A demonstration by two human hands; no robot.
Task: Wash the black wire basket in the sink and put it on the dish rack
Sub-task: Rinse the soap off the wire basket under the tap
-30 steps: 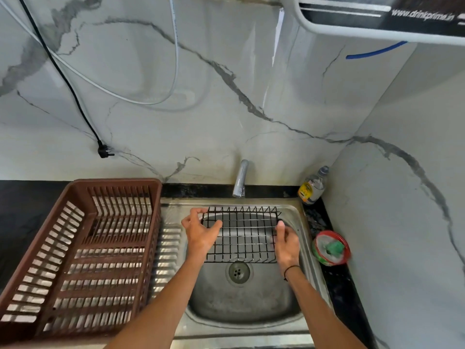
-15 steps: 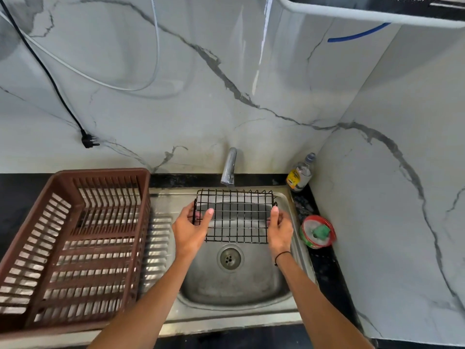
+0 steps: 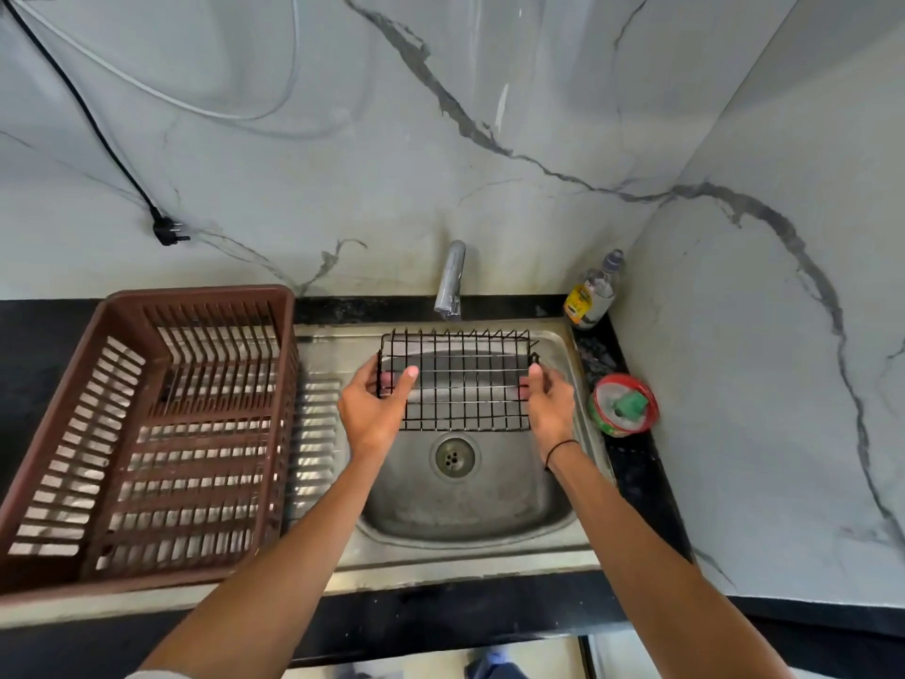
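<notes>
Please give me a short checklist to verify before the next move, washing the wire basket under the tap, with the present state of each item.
1. Both hands hold the black wire basket: left hand and right hand grip its ends: ok.
2. Basket over the sink: ok.
3. Basket below the tap: ok.
4. Water running: none visible: not ok.
5. Drain uncovered: ok.
6. Dish rack has room: ok.

The dish rack (image 3: 147, 433) is cut by the left edge, the bottle's (image 3: 590, 296) label is too small to read, and fingers (image 3: 387, 379) of both hands lie partly hidden behind the wire basket (image 3: 455, 379).
</notes>
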